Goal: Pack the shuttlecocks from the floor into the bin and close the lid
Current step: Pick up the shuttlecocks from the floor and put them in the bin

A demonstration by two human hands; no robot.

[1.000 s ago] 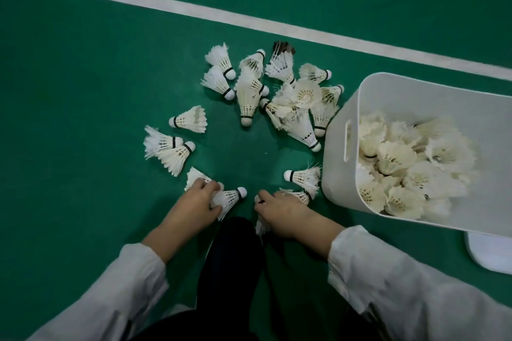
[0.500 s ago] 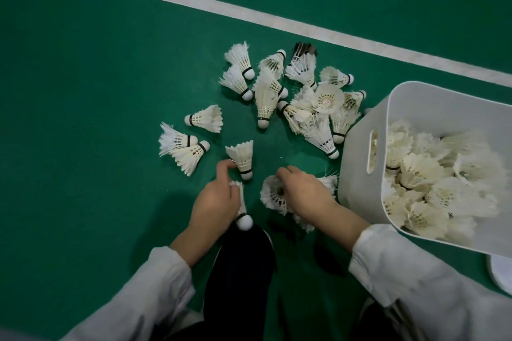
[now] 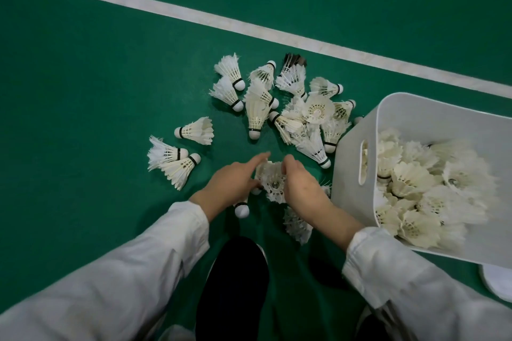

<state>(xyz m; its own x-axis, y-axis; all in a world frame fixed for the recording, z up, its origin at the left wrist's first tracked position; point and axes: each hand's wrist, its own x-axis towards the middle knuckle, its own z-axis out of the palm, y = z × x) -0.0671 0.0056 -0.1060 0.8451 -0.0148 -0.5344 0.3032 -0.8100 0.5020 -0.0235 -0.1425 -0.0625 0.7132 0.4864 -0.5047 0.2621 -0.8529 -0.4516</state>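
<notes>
Both hands are clamped round a bunch of shuttlecocks (image 3: pixel 273 180). The left hand (image 3: pixel 230 183) and right hand (image 3: pixel 302 188) squeeze it from either side with fingers curled in, and the left forefinger pokes out straight. One cork (image 3: pixel 241 210) sticks out under the left hand, pointing back at the person.

The bin (image 3: pixel 345 174) sits just right of the right hand, slotted wall facing it and already pretty full. My guess is the load swings right and up over that rim, and the right hand's nearer.

A loose pile (image 3: pixel 291 108) lies beyond the fingertips, with a pair (image 3: pixel 174 160) left of the left hand. What looks like the lid (image 3: pixel 498 282) is off, on the floor past the bin.
</notes>
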